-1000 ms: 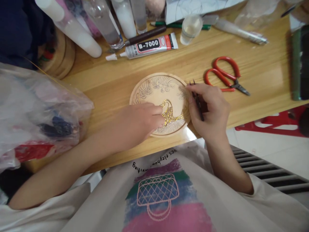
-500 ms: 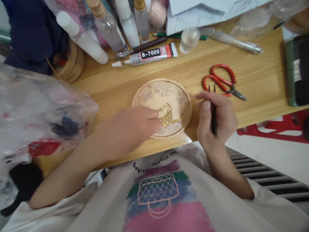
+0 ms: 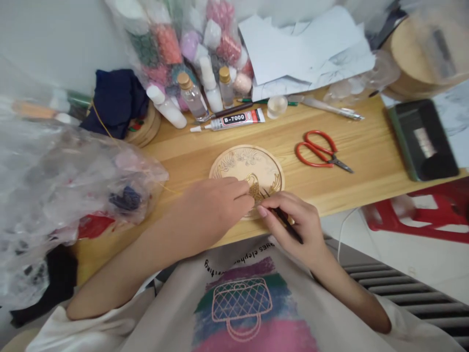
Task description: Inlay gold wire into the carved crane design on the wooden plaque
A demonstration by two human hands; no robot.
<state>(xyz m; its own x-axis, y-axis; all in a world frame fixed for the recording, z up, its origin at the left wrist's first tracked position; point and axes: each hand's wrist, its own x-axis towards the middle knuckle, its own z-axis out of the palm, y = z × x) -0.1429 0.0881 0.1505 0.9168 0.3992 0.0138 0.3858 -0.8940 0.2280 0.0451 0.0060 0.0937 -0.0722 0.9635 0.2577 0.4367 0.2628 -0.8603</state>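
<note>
A round wooden disc (image 3: 234, 168) with a raised rim lies on the table, bearing drawn lines and a gold wire bird figure (image 3: 252, 180). My left hand (image 3: 216, 208) rests over its lower left part, fingers closed together by the bird; what they pinch is hidden. Between the thumb and fingers of my right hand (image 3: 298, 222) are dark tweezers (image 3: 287, 225), their tips pointing at the gold figure beside my left fingertips. A thin gold strand (image 3: 166, 188) runs from the plastic bag toward my left hand.
Red-handled scissors (image 3: 329, 156) lie right of the disc. Behind it are a glue tube (image 3: 238, 120), a small cup (image 3: 277, 106), bottles (image 3: 194, 100) and papers (image 3: 293, 54). Plastic bags (image 3: 110, 171) crowd the left; a dark phone-like device (image 3: 421, 139) lies at right.
My right hand has moved left with the tweezers, from beside the scissors to the disc. My left hand stays on the disc. The view has shifted, showing more of the table's back.
</note>
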